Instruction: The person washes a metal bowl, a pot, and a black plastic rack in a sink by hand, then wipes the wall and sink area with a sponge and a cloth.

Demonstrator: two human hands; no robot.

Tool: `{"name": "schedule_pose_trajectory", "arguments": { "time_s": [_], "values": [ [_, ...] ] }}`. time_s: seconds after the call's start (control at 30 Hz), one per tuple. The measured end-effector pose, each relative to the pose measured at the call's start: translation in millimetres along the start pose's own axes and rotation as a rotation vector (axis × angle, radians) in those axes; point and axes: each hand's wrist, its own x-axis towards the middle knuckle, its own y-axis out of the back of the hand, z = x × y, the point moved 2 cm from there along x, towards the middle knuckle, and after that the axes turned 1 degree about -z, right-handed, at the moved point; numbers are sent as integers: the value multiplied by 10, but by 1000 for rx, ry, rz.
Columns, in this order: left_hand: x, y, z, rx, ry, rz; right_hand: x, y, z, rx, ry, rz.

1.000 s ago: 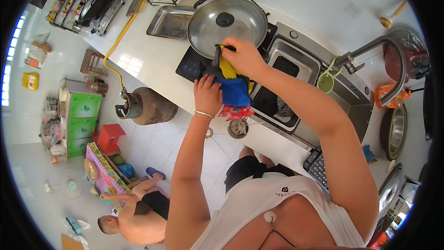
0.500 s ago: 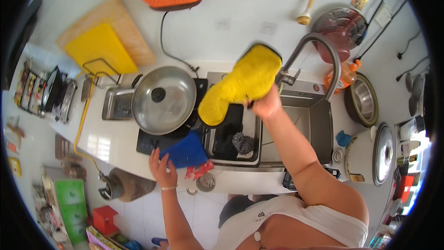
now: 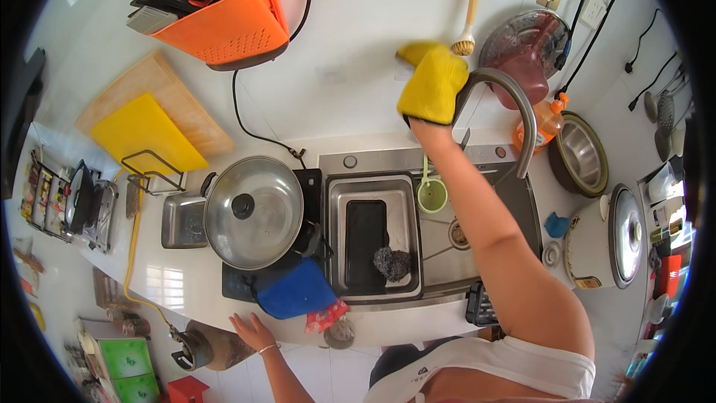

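A yellow cloth with a dark edge is up by the white wall behind the sink, next to the faucet. My right hand holds it; the cloth covers most of the fingers, and its upper end is blurred. Down at the counter's front edge, my left hand is open, fingers spread, with nothing in it. Nearest to that hand lies a blue cloth on the black stove's front, beside a red patterned cloth. A lidded pan sits on the stove.
The sink holds a green strainer; a steel scrubber lies in the tray left of it. An orange utensil holder and a wooden brush hang on the wall. Right stand an orange soap bottle and a white pot.
My right hand has carried the yellow cloth up and away from over the stove and sink to the wall. My left hand has drawn back from the blue cloth. The view has shifted.
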Motion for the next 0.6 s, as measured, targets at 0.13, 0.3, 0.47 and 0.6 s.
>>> {"name": "schedule_pose_trajectory", "arguments": {
  "time_s": [0.13,0.3,0.47,0.6],
  "values": [
    [-107,-227,103,247,-36,-17,444,-753,232,81,-60,144],
    [-76,-197,319,310,64,-88,548,-1541,235,243,-198,45],
    [-95,-213,225,299,45,-97,493,-1670,-110,724,-23,-65],
    [-91,-186,145,321,20,-86,60,-1715,-212,705,237,-138]
  ]
}}
